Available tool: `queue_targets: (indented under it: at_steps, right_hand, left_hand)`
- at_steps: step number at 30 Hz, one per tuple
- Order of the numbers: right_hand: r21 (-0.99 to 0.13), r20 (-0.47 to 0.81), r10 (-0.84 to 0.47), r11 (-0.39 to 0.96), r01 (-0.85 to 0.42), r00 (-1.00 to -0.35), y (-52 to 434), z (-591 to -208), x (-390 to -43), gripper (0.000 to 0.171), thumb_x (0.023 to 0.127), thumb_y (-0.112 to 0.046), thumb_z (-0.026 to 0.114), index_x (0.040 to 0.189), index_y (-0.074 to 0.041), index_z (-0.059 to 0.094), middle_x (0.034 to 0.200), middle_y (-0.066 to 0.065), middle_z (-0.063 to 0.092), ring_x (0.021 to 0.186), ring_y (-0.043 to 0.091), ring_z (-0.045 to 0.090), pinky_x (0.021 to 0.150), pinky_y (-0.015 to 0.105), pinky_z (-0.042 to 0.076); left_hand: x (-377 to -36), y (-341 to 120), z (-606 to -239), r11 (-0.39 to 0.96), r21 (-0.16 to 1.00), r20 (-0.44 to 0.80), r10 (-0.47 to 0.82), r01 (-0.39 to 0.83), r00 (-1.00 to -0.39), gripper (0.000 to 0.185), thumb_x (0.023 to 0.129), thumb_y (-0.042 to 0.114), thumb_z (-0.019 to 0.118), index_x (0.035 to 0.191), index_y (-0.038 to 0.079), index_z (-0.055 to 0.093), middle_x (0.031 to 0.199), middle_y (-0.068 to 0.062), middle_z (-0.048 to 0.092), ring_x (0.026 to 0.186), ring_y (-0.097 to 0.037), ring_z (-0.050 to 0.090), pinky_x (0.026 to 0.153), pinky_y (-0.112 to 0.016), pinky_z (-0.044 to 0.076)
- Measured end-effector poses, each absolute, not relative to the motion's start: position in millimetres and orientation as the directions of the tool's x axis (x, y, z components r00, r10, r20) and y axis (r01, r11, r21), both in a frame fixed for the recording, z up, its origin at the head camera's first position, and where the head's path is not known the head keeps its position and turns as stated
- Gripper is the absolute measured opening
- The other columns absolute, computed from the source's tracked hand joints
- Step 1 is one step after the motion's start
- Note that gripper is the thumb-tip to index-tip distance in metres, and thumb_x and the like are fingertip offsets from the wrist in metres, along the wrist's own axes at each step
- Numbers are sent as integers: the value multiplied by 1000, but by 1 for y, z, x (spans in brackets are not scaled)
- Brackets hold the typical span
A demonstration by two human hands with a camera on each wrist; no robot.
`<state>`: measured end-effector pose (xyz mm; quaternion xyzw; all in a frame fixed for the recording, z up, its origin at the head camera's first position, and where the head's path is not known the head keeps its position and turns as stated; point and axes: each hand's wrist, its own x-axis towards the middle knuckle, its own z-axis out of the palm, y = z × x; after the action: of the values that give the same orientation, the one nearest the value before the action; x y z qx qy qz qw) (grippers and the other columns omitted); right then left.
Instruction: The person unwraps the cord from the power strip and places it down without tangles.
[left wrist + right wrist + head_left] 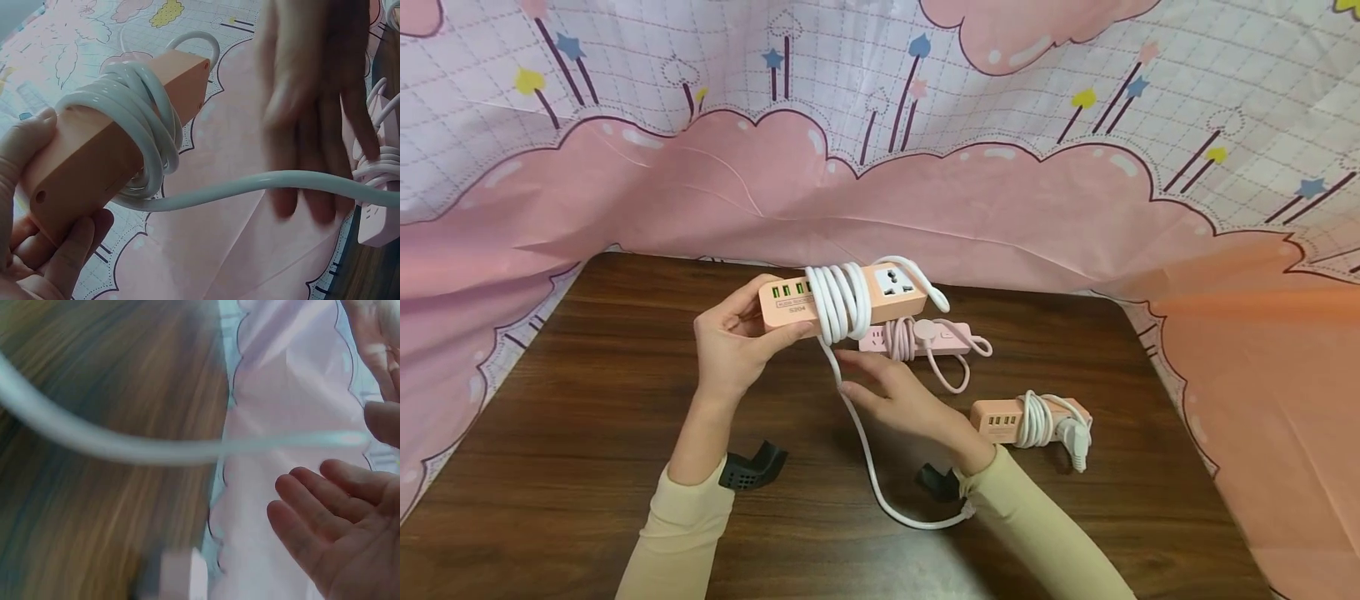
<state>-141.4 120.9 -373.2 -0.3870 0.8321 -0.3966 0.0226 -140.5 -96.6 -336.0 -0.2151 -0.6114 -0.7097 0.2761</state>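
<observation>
Your left hand (730,342) grips the orange plastic power strip (842,302) wrapped in white cable (872,467); your right hand (902,400), fingers straight, touches the loose cable over the brown wooden desk (587,433).

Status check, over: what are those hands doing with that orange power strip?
Left hand grips orange power strip, white cord coiled round it. Right hand open by loose cord. Two more strips beside.

On your dark wooden table (587,433) lie two other power strips: a pink strip (925,337) with its pink cord wound round it, just behind the middle, and an orange strip (1026,417) with a white cord bundled on it, to the right. A pink cloud-print cloth (1000,192) hangs behind and drapes both sides.
</observation>
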Motion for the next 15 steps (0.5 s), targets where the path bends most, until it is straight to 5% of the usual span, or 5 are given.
queue_targets:
  at_steps: [6, 11, 15]
  right_hand:
    - [-923, 152, -644, 180, -342, -750, 99, -373, -153, 24, 98, -3, 45, 111, 11, 59, 94, 19, 66, 92, 24, 63, 81, 30, 50]
    - [-967, 123, -571, 114, -227, -812, 102, -370, -156, 24, 97, -1, 45, 101, 17, 60, 85, 25, 62, 76, 10, 59, 75, 25, 48]
    - [-978, 142, -516, 56, -199, -844, 110, -367, -158, 23, 94, 1, 48, 102, 20, 57, 85, 18, 65, 71, 8, 58, 73, 25, 48]
  left_hand:
    - [-138, -101, -335, -102, 754, 639, -114, 648, -761, 48, 62, -18, 77, 106, -16, 60, 93, -3, 69, 74, -11, 63, 61, -21, 53]
    - [-139, -107, -336, -164, 745, 641, -95, 647, -762, 48, 63, -12, 80, 106, -17, 59, 91, -5, 69, 75, -11, 63, 61, -21, 53]
    - [-138, -112, -335, -242, 733, 644, -55, 635, -763, 49, 63, -13, 80, 106, -19, 58, 92, -7, 69, 76, -12, 63, 61, -21, 53]
